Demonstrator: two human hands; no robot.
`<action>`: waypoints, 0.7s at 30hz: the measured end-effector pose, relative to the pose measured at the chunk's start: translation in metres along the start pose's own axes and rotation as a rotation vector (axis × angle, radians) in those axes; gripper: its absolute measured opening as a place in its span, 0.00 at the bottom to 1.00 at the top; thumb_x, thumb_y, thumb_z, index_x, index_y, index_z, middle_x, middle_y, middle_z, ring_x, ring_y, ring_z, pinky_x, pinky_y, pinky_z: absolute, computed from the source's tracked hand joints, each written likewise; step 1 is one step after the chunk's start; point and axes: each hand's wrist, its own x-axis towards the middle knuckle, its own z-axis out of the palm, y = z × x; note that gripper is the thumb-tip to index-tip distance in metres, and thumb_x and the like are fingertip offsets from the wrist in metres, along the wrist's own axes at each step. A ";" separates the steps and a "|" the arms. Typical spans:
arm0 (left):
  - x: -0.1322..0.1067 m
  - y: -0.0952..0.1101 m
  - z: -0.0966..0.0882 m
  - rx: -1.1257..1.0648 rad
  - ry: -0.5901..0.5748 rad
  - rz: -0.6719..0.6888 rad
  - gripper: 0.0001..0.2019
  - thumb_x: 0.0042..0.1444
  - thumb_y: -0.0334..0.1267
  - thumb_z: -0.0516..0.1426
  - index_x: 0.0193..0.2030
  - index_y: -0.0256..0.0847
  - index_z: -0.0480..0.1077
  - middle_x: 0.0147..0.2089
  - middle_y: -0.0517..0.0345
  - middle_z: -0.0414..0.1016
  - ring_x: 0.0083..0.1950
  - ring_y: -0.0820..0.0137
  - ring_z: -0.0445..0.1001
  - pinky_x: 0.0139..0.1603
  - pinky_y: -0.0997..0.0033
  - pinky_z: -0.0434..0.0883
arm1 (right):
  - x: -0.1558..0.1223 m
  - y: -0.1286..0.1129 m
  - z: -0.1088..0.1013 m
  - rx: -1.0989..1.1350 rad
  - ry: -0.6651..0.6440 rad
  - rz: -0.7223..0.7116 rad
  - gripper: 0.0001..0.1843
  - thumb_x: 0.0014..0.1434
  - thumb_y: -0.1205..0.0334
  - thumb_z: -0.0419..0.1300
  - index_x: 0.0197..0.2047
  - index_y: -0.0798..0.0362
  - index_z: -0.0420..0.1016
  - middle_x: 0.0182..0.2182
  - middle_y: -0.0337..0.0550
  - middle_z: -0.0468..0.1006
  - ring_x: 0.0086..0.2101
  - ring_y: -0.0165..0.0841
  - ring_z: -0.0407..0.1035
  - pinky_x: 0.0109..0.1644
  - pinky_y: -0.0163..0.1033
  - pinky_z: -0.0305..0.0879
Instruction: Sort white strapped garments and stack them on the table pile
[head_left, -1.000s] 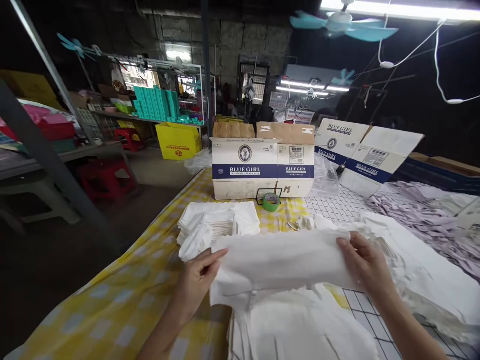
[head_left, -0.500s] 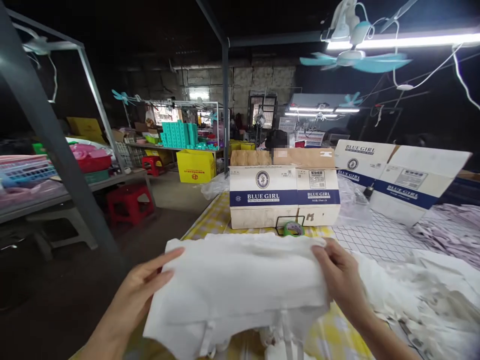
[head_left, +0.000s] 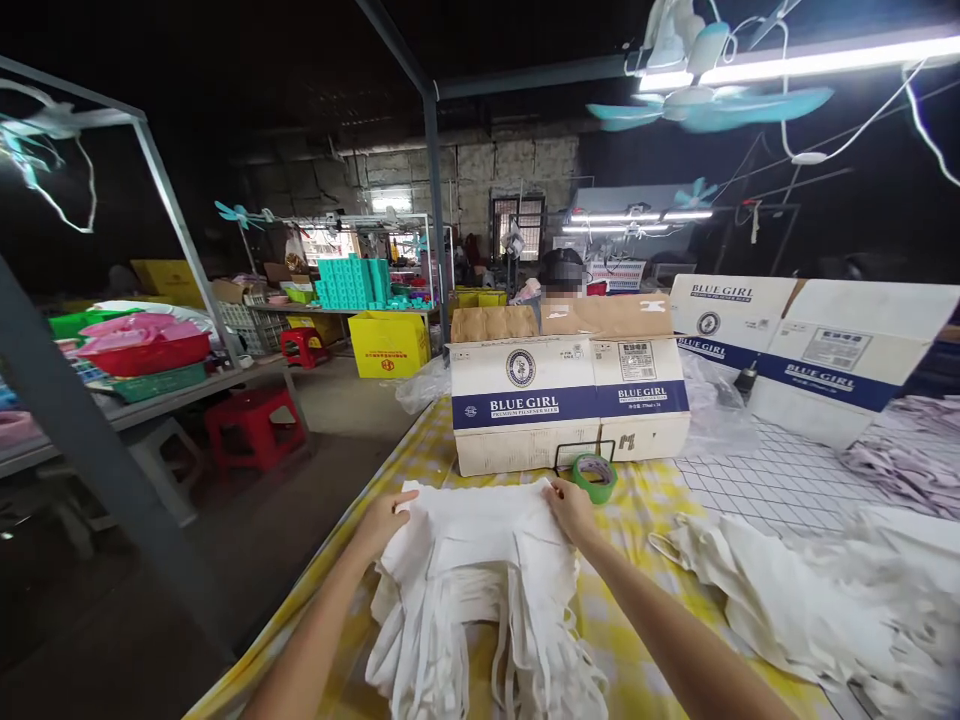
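A stack of folded white cloth pieces (head_left: 476, 560) with dangling straps lies on the yellow checked table cover (head_left: 637, 520). My left hand (head_left: 384, 520) grips the stack's far left corner, fingers curled on the top piece. My right hand (head_left: 571, 508) pinches the far right corner of the same top piece. Both arms reach forward over the table.
A BLUE GIRL cardboard box (head_left: 566, 400) stands just behind the stack, with a green tape roll (head_left: 595, 476) in front of it. A second box (head_left: 814, 350) leans at the right. Loose white cloth (head_left: 810, 590) lies heaped at the right. A person sits behind the box. Red stools (head_left: 255, 425) stand left.
The white piece that I held up between both hands has come down onto the stack on the table. Both hands moved forward and closer together to its far corners.
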 end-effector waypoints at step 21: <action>-0.044 0.027 0.040 0.459 -0.127 0.249 0.25 0.58 0.46 0.46 0.59 0.37 0.63 0.62 0.44 0.64 0.64 0.55 0.60 0.63 0.48 0.50 | -0.052 -0.002 -0.049 -0.229 -0.094 -0.218 0.18 0.61 0.61 0.53 0.54 0.54 0.63 0.53 0.54 0.64 0.52 0.43 0.58 0.53 0.46 0.55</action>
